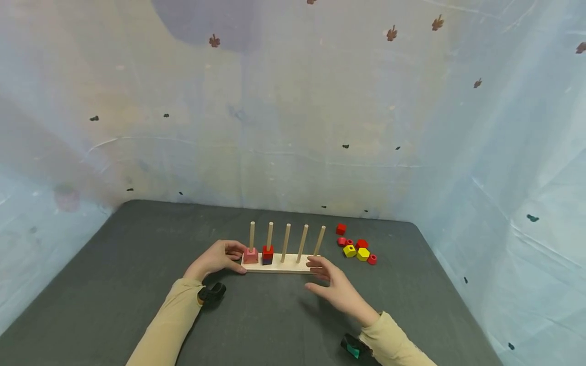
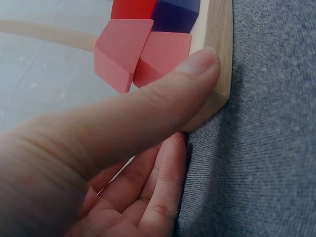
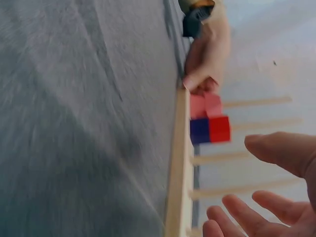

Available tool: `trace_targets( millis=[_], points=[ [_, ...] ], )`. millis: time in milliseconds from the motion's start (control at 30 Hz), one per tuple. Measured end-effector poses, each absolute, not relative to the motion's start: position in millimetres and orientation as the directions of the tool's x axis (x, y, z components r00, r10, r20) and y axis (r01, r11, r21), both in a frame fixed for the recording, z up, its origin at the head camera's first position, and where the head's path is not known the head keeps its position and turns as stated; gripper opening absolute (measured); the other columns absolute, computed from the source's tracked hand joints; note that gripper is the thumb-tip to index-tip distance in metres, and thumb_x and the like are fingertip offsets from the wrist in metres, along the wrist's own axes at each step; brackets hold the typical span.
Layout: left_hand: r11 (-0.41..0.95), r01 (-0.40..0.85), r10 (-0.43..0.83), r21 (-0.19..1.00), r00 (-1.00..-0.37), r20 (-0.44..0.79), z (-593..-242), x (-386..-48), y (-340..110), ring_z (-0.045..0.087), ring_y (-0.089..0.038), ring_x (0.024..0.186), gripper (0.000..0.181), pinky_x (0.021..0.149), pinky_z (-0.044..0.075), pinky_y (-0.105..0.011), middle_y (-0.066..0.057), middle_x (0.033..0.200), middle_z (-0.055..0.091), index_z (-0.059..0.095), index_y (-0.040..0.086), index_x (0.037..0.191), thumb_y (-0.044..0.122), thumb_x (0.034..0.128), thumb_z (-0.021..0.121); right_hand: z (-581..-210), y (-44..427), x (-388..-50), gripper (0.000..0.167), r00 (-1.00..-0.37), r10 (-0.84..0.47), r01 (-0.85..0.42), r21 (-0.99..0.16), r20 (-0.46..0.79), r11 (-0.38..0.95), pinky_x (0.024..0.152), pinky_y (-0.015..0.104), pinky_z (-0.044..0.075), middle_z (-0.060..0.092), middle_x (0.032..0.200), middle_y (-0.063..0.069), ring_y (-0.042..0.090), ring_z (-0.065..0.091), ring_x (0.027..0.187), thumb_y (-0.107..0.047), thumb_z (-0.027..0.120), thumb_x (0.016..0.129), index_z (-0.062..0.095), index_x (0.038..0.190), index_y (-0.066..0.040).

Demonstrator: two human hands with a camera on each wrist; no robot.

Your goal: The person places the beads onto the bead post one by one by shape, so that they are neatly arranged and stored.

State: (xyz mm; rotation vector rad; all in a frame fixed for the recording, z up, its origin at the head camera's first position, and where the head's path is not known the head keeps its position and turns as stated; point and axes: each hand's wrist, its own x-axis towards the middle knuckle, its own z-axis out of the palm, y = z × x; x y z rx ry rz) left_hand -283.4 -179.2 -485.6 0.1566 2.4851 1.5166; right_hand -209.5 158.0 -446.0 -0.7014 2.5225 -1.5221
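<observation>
A wooden peg board (image 1: 278, 268) with several upright pegs stands on the dark table. Two pink blocks (image 2: 165, 54) are stacked on its leftmost peg. On the peg beside them, a red block (image 3: 219, 129) sits over a dark blue block (image 3: 200, 131). My left hand (image 1: 220, 259) holds the board's left end, thumb at the front edge and the other fingers round the end. My right hand (image 1: 338, 290) hovers by the board's right end, thumb and fingers spread apart with nothing between them.
Right of the board lie loose pieces: a red cube (image 1: 341, 229), yellow blocks (image 1: 363, 254), a larger red block (image 1: 362, 244) and small red ring-like pieces (image 1: 372, 260). A pale patterned sheet (image 1: 293, 112) hangs behind and around the table (image 1: 274, 325).
</observation>
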Motion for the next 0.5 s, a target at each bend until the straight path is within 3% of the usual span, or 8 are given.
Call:
trace_targets(
  millis=[333,500],
  points=[
    [0.448,-0.023,0.216,0.894,-0.967,-0.133,-487,-284,-182,0.059,-0.021,0.101,0.061,0.089,0.051,-0.037,-0.007,0.113,0.062,0.067,0.008,0.114,0.015,0.0591,0.092,-425,198,-210,0.06,-0.92,-0.348,-0.334,-0.826,0.18,0.454,0.098,0.047,0.043,0.056,0.127,0.009,0.028,0.053,0.117,-0.01,0.074,0.085,0.045,0.138,-0.012],
    [0.449,-0.02,0.217,0.894,-0.967,-0.131,-488,-284,-181,0.059,-0.02,0.101,0.061,0.09,0.051,-0.038,-0.007,0.113,0.061,0.067,0.007,0.114,0.014,0.059,0.092,-411,210,-217,0.06,-0.915,-0.332,-0.373,-0.799,0.232,0.471,0.099,0.047,0.043,0.055,0.128,0.009,0.029,0.052,0.119,-0.011,0.074,0.085,0.045,0.137,-0.013]
  ],
)
